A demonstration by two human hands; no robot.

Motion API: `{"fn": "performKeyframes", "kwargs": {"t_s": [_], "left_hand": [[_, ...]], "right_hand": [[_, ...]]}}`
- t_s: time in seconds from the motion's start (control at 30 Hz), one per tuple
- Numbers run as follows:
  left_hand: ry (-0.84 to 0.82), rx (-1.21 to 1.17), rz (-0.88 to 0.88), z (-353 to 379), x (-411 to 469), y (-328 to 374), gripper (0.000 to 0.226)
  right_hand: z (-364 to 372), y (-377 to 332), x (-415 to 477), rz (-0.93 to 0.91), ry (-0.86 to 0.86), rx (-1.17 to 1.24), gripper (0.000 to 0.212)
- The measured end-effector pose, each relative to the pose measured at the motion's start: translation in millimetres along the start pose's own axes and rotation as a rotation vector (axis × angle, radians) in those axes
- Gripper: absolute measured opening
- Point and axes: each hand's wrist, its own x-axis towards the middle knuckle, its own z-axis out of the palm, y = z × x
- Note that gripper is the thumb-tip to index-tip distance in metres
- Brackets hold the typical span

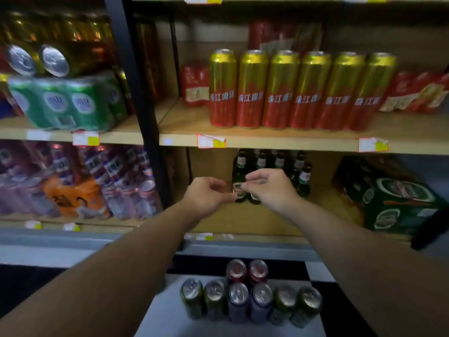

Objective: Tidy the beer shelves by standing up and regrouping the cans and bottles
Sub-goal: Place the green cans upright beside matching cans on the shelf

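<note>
Several green beer bottles stand grouped at the back of the lower wooden shelf. Both arms reach into that shelf. My left hand and my right hand are close together in front of the nearest bottle, fingers curled. Fingertips of both hands sit at the bottle's label; whether they pinch it is unclear. On the shelf above, a row of gold-and-red tall cans stands upright. Several loose cans stand on the floor below me.
Red can packs flank the tall cans. A dark green beer carton fills the lower shelf's right. Left bay: a wrapped green can pack, lying cans above it, wrapped bottle packs below. A black upright divides the bays.
</note>
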Motion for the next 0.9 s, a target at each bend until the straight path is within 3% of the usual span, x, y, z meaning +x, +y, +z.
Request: {"fn": "performKeyframes", "kwargs": {"t_s": [0.37,0.53,0.7,0.9], "left_hand": [[-0.210,0.153,-0.230,76.6,16.1,-113.4,0.061],[-0.267,0.289,-0.280,111.1,24.8,-160.2,0.038],[-0.261,0.431,-0.332,138.1,32.1,-191.9,0.077],[-0.299,0.451,-0.412,162.1,43.1,-215.4,0.072]], "right_hand": [[42.1,142.8,-8.3,0.383,-0.155,-0.197,0.035],[54.7,189.0,-12.8,0.446,-0.215,-0.299,0.051],[70.6,221.3,-8.4,0.482,-0.245,-0.416,0.063],[91.9,252.4,-2.5,0.543,-0.339,-0.461,0.077]]}}
